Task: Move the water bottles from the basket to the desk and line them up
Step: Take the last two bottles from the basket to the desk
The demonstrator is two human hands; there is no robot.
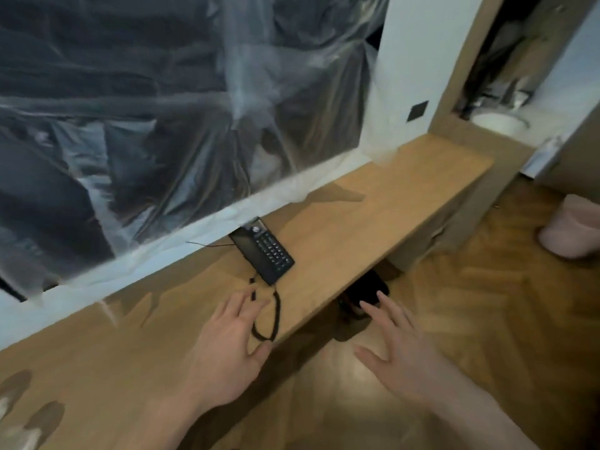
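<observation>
Wooden desk (373, 203), smooth; black keypad phone (264, 251); left hand (227, 345), right hand (399, 355) fingers spread, empty.

Both bare forearms are reaching forward, palms facing down; left hand (227, 345) is spreading its fingers loosely, right hand (394, 355) is doing likewise, thumb out, both gripping nothing
</observation>
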